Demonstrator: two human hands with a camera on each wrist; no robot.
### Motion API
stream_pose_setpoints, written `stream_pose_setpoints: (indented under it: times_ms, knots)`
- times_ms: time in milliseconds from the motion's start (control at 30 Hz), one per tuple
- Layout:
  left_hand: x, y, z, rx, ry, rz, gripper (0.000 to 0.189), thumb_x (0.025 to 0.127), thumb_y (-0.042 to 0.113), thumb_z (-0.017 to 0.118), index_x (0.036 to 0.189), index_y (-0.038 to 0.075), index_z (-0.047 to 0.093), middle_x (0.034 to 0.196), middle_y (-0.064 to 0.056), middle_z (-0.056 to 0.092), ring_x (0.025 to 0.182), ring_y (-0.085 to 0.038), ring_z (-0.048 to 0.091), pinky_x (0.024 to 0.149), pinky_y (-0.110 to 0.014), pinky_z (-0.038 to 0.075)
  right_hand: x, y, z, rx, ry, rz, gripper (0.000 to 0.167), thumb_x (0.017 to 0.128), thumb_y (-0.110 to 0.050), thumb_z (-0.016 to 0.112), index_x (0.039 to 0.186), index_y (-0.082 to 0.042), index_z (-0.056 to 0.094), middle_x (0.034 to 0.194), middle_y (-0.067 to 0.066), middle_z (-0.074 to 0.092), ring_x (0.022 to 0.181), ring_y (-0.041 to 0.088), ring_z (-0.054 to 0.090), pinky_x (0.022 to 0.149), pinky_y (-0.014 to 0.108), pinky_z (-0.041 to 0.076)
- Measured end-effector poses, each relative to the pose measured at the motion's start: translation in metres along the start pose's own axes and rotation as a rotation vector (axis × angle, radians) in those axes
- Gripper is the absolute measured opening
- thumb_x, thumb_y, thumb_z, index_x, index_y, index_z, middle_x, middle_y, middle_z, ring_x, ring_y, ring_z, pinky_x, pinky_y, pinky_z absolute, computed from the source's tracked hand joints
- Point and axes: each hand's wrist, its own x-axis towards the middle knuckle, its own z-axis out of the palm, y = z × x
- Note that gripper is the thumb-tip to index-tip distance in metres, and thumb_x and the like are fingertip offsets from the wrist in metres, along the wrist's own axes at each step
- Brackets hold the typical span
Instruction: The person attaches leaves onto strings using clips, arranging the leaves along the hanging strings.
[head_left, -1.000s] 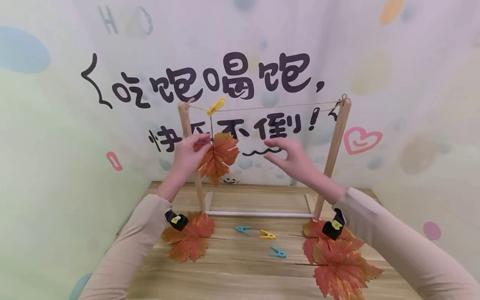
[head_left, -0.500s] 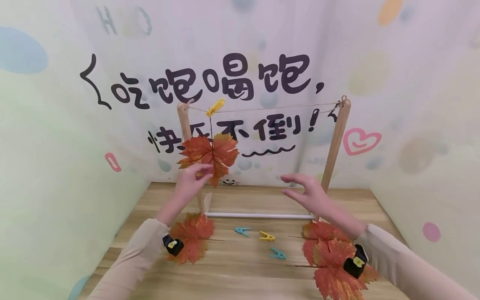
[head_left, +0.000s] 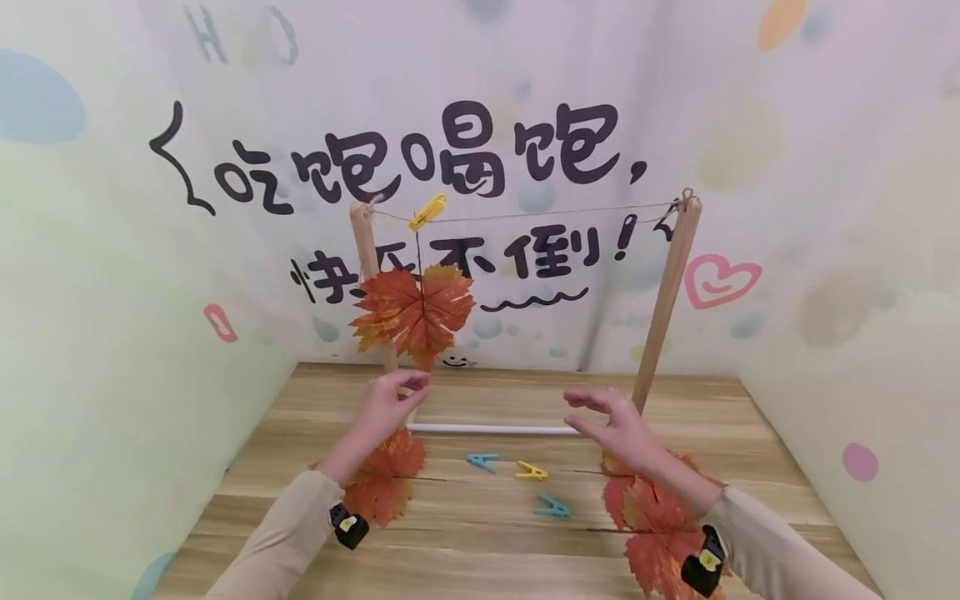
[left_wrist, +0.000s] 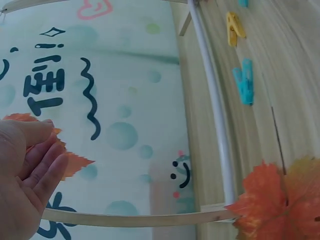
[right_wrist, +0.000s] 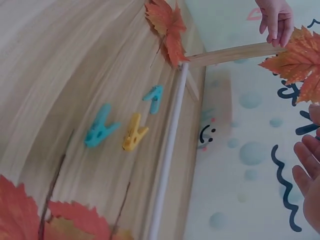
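A red-orange artificial maple leaf [head_left: 412,304] hangs by its stem from a yellow clothespin [head_left: 428,213] near the left end of a string [head_left: 555,213]. My left hand [head_left: 388,404] is just below the leaf's lower tip, fingers loosely bent and holding nothing. In the left wrist view, part of the leaf [left_wrist: 76,165] shows behind that hand; whether they touch I cannot tell. Over to the right, my right hand [head_left: 615,421] hovers in front of the frame's right post, thumb and fingers apart, nothing between them. It partly covers leaves lying on the table.
Two wooden posts [head_left: 667,308] carry the string, with a white rod [head_left: 487,428] between their bases. On the wooden table [head_left: 465,558] lie a yellow clothespin [head_left: 532,471] and two blue clothespins [head_left: 553,506]. One leaf [head_left: 386,479] lies left, overlapping leaves [head_left: 660,517] right.
Both hands have moved down, away from the string; the left one has dropped from beside the leaf to below it. The leaf stays hanging, now more fully visible.
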Motion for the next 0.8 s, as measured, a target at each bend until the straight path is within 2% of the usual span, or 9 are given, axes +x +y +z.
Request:
stream_pose_setpoints:
  times_ms: [100, 233, 467, 633, 800]
  knots:
    - [-0.005, -0.005, 0.006, -0.009, 0.011, -0.001, 0.019, 0.078, 0.0, 0.068, 0.097, -0.001, 0.067, 0.089, -0.011, 0.067, 0.081, -0.023, 0.063, 0.064, -0.029, 0.054, -0.003, -0.006, 0.006, 0.042, -0.007, 0.021, 0.031, 0.079, 0.003, 0.064, 0.11, 0.007, 0.059, 0.105, 0.019, 0.063, 0.096, 0.034, 0.058, 0.083, 0.049, 0.046]
    - [-0.013, -0.016, 0.016, -0.024, 0.018, -0.001, 0.018, 0.076, -0.002, 0.069, 0.094, -0.001, 0.068, 0.087, -0.012, 0.068, 0.079, -0.024, 0.063, 0.062, -0.028, 0.054, -0.011, -0.002, 0.015, 0.08, -0.01, 0.054, 0.032, 0.079, 0.002, 0.065, 0.11, 0.007, 0.059, 0.105, 0.019, 0.063, 0.096, 0.034, 0.059, 0.083, 0.048, 0.046]
    - [-0.028, -0.034, 0.033, -0.051, -0.003, -0.058, 0.019, 0.075, -0.004, 0.069, 0.094, -0.004, 0.067, 0.086, -0.014, 0.067, 0.075, -0.024, 0.063, 0.064, -0.03, 0.054, -0.028, 0.013, 0.031, 0.129, -0.029, 0.13, 0.035, 0.079, -0.002, 0.067, 0.112, 0.005, 0.058, 0.108, 0.017, 0.062, 0.097, 0.031, 0.059, 0.084, 0.043, 0.048]
    - [-0.034, -0.043, 0.042, -0.043, 0.005, -0.06, 0.021, 0.073, -0.007, 0.069, 0.093, -0.005, 0.067, 0.084, -0.014, 0.067, 0.073, -0.024, 0.064, 0.066, -0.031, 0.054, -0.036, 0.023, 0.041, 0.158, -0.04, 0.201, 0.036, 0.079, -0.003, 0.067, 0.113, 0.003, 0.058, 0.107, 0.016, 0.062, 0.099, 0.035, 0.057, 0.086, 0.046, 0.045]
    - [-0.04, -0.052, 0.052, -0.057, -0.023, -0.084, 0.021, 0.073, -0.008, 0.069, 0.094, -0.004, 0.067, 0.086, -0.015, 0.067, 0.076, -0.024, 0.064, 0.068, -0.031, 0.053, -0.045, 0.032, 0.051, 0.156, -0.056, 0.245, 0.037, 0.079, -0.006, 0.068, 0.114, 0.002, 0.057, 0.108, 0.014, 0.062, 0.099, 0.032, 0.057, 0.087, 0.045, 0.045]
